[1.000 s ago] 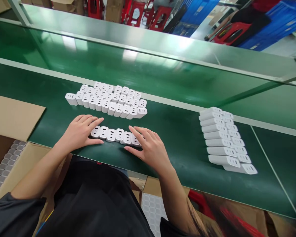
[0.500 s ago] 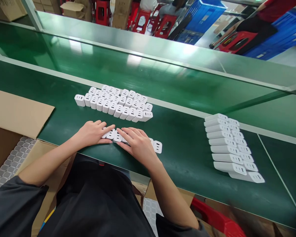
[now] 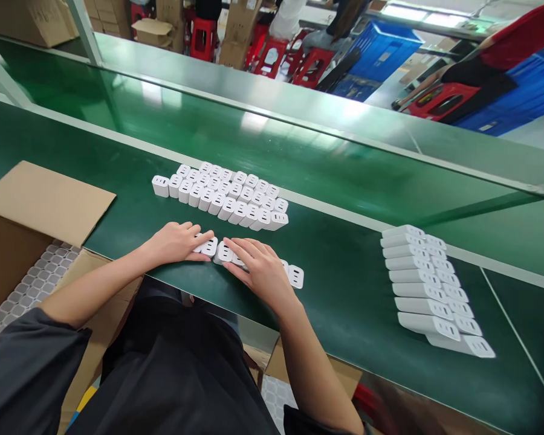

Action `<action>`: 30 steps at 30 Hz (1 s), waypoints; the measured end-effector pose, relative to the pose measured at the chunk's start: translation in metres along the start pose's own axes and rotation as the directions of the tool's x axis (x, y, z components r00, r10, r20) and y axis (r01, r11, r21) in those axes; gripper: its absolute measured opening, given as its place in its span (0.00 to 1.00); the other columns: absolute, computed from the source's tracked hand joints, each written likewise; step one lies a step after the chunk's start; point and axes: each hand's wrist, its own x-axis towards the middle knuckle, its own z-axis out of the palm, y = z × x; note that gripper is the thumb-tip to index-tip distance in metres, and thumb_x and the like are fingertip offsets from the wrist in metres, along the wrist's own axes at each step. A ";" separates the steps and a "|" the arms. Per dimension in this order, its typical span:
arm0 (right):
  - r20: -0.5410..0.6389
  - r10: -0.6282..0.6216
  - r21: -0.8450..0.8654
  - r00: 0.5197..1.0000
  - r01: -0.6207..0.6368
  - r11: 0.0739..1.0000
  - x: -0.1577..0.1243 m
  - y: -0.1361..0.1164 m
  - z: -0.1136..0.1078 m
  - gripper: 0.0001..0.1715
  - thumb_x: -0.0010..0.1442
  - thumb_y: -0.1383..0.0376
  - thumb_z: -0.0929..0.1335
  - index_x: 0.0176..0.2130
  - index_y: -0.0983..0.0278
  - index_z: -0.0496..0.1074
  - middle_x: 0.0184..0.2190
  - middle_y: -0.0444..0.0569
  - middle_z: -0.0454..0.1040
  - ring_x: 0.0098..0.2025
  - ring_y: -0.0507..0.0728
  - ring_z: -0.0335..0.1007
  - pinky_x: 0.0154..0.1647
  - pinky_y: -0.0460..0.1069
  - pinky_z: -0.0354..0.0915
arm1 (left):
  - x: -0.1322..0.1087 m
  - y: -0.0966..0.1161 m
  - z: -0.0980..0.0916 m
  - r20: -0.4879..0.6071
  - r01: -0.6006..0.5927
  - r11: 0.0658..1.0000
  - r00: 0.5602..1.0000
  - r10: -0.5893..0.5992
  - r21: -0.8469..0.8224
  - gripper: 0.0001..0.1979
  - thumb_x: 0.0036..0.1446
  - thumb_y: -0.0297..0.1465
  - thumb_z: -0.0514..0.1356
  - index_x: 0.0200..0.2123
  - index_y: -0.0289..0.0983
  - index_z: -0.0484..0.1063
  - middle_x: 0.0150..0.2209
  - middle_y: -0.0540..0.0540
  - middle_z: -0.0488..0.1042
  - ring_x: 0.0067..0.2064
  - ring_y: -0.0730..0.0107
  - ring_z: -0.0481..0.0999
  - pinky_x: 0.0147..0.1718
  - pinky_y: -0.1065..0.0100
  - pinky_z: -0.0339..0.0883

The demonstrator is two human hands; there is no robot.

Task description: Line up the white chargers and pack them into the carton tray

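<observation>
A short row of white charger blocks with port slots on top lies near the bench's front edge, under both my hands. My left hand (image 3: 180, 243) grips the row's left end, thumb on the near side and fingers on the far side. A charger (image 3: 209, 246) shows at its fingertips. My right hand (image 3: 259, 264) closes over the rest of the row, which it partly hides. One charger (image 3: 225, 252) shows by its fingertips and another charger (image 3: 296, 277) sticks out on its right. A narrow gap separates the two hands' chargers.
Behind my hands stands a block of upright chargers (image 3: 229, 208) in several rows. More chargers (image 3: 421, 284) are stacked at the right on the green bench (image 3: 344, 290). An open carton (image 3: 49, 202) of chargers is at the left. People sit beyond the partition.
A small gap has opened between the chargers at my left hand and those under my right hand. The whole view has shifted slightly; both hands keep their grip.
</observation>
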 end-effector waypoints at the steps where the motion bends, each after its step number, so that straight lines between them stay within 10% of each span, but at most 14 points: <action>1: -0.024 -0.002 0.010 1.000 0.003 1.000 0.000 -0.001 -0.002 0.25 0.70 0.56 0.64 0.63 0.62 0.67 0.54 0.55 0.76 0.55 0.63 0.72 0.54 0.60 0.68 | -0.004 -0.001 -0.002 -0.034 0.082 0.984 0.996 -0.088 -0.156 0.33 0.62 0.58 0.50 0.54 0.39 0.71 0.39 0.42 0.76 0.39 0.61 0.76 0.29 0.69 0.60; 3: -0.111 -0.020 0.049 0.994 0.025 0.998 0.003 -0.007 -0.006 0.28 0.69 0.57 0.65 0.65 0.61 0.63 0.57 0.56 0.74 0.57 0.64 0.71 0.56 0.60 0.68 | -0.015 -0.001 -0.005 -0.056 0.255 0.739 0.929 -0.367 -0.624 0.36 0.57 0.62 0.53 0.53 0.40 0.70 0.39 0.43 0.77 0.39 0.62 0.76 0.32 0.68 0.65; 5: -0.210 -0.054 0.116 0.976 0.080 0.990 0.008 -0.019 -0.012 0.32 0.68 0.58 0.67 0.67 0.59 0.59 0.58 0.57 0.73 0.58 0.64 0.70 0.57 0.60 0.69 | -0.031 0.006 -0.008 0.052 0.265 0.284 0.809 -0.586 -0.922 0.40 0.56 0.66 0.46 0.50 0.39 0.69 0.36 0.45 0.76 0.34 0.64 0.76 0.31 0.66 0.69; 8: -0.287 -0.153 0.216 0.946 0.219 0.951 0.022 -0.044 -0.019 0.39 0.65 0.58 0.70 0.70 0.59 0.54 0.59 0.58 0.71 0.61 0.65 0.67 0.58 0.60 0.68 | -0.055 0.025 -0.010 0.193 0.147 -0.126 0.723 -0.663 -0.981 0.43 0.57 0.66 0.32 0.40 0.38 0.69 0.27 0.46 0.72 0.25 0.66 0.72 0.23 0.65 0.68; 13: -0.222 -0.409 0.294 0.885 0.461 0.837 0.051 -0.088 -0.022 0.43 0.65 0.56 0.70 0.70 0.65 0.51 0.62 0.58 0.69 0.64 0.64 0.61 0.63 0.58 0.64 | -0.088 0.054 -0.004 0.342 -0.100 -0.526 0.655 -0.674 -0.845 0.39 0.53 0.69 0.45 0.31 0.37 0.71 0.20 0.47 0.70 0.20 0.69 0.69 0.18 0.69 0.63; 20: 0.017 -0.682 0.311 0.731 0.644 0.699 0.065 -0.144 0.004 0.37 0.65 0.54 0.68 0.67 0.66 0.57 0.59 0.60 0.70 0.54 0.66 0.66 0.51 0.59 0.65 | -0.148 0.095 0.024 0.439 -0.458 -0.467 0.175 -0.881 -0.756 0.38 0.42 0.63 0.66 0.38 0.33 0.76 0.29 0.44 0.78 0.27 0.67 0.76 0.25 0.70 0.68; 26: -0.030 -0.859 0.430 0.510 0.783 0.450 0.069 -0.220 0.042 0.32 0.58 0.65 0.69 0.60 0.68 0.61 0.53 0.61 0.73 0.50 0.67 0.67 0.48 0.60 0.66 | -0.213 0.123 0.037 0.411 -0.598 -0.352 0.041 -0.911 -0.721 0.40 0.43 0.64 0.65 0.43 0.33 0.77 0.35 0.41 0.80 0.36 0.62 0.79 0.36 0.67 0.71; 30: -0.044 -0.907 0.546 0.419 0.771 0.329 0.096 -0.259 0.054 0.33 0.58 0.65 0.69 0.60 0.65 0.59 0.50 0.58 0.74 0.47 0.65 0.66 0.45 0.58 0.67 | -0.307 0.124 0.029 0.111 -0.186 -0.105 -0.021 -0.994 -0.977 0.42 0.53 0.66 0.52 0.50 0.36 0.75 0.44 0.37 0.79 0.45 0.56 0.78 0.41 0.62 0.72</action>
